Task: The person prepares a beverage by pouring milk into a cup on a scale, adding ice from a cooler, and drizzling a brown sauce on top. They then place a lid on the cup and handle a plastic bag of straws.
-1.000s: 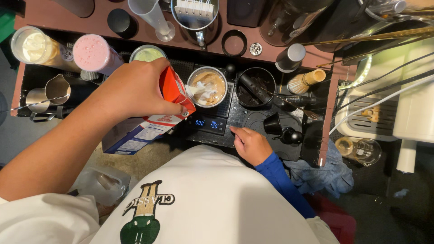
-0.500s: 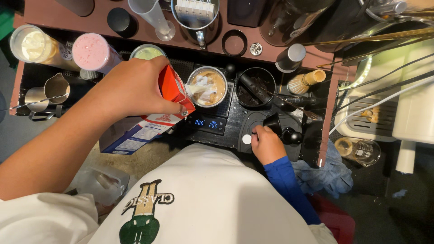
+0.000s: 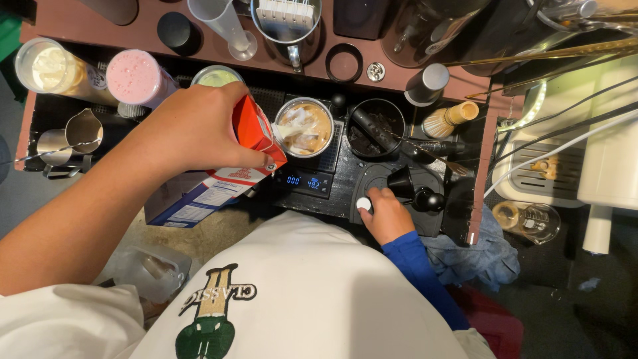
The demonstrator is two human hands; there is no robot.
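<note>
In the centre-left of the frame the left hand point(image 3: 193, 129) is clamped around a tilted red and white cardboard carton point(image 3: 219, 176), its spout tipped at the rim of a round metal cup of pale brown iced drink point(image 3: 304, 126). The cup stands on a black digital scale with a blue display point(image 3: 306, 181). Lower centre, the right hand point(image 3: 387, 214) rests on the dark surface point(image 3: 372, 179), fingers curled near a small white round cap point(image 3: 363, 204), just beside a black funnel-shaped piece point(image 3: 401, 183).
</note>
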